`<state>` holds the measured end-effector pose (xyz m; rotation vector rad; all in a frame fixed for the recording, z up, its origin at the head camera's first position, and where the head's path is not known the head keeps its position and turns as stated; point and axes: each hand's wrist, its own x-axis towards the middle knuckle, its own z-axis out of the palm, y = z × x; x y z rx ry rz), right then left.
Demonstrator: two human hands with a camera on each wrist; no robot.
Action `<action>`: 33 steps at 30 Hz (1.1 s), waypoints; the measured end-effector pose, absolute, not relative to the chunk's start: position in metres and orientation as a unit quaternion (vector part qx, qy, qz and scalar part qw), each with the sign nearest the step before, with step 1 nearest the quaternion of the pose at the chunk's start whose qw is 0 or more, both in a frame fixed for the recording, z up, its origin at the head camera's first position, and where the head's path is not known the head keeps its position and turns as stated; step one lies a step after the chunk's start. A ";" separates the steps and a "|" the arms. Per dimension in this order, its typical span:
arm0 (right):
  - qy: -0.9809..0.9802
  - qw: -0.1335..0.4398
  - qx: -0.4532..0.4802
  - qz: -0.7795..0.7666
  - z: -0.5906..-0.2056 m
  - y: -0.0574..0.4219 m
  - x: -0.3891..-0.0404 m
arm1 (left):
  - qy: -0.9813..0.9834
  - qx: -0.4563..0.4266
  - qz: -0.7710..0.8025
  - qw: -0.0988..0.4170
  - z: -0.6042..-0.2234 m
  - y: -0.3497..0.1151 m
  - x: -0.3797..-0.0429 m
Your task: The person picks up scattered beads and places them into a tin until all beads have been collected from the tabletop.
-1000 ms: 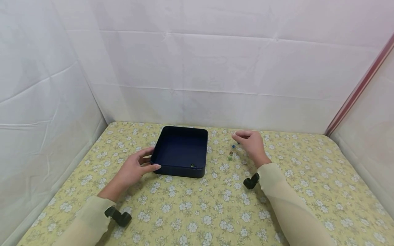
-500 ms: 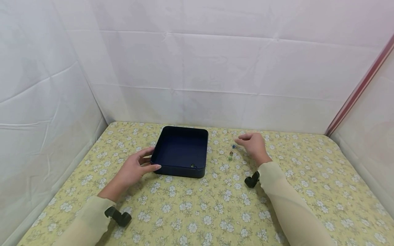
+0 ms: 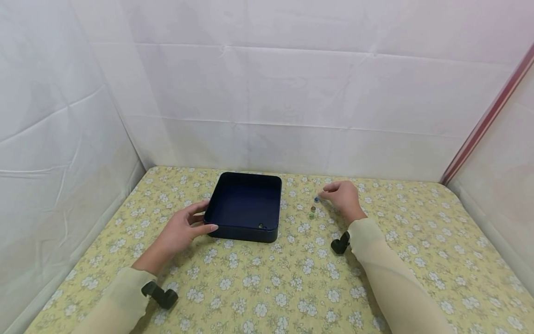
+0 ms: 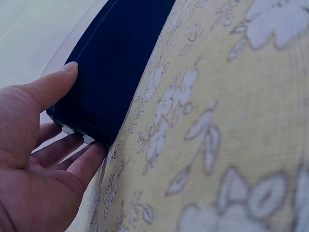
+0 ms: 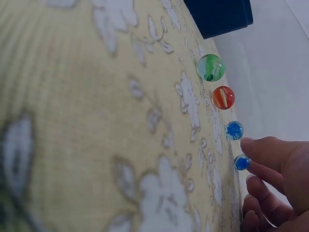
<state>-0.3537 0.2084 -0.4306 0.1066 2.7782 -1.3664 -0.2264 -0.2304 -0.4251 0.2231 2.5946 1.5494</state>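
1. At blue box (image 3: 242,233), near-left corner: left hand (image 3: 182,227), fingers gripping it.
2. Right of box: right hand (image 3: 344,199), fingers slightly parted at blue marble (image 5: 242,162); hold cannot be told.
3. Also box's right: red marble (image 5: 223,97), green marble (image 5: 210,67).

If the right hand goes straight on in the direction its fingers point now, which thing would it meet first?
Probably the lower blue marble in the right wrist view, just at the fingers; depth is unclear, so they may already touch it.
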 end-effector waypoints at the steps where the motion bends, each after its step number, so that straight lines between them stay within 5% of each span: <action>1: 0.898 0.022 0.034 -0.439 -0.431 0.208 -0.354 | 0.855 0.073 0.511 0.056 -0.425 -0.230 -0.226; 33: 0.915 0.019 0.020 -0.404 -0.430 0.213 -0.354 | 0.856 0.077 0.508 0.051 -0.426 -0.231 -0.227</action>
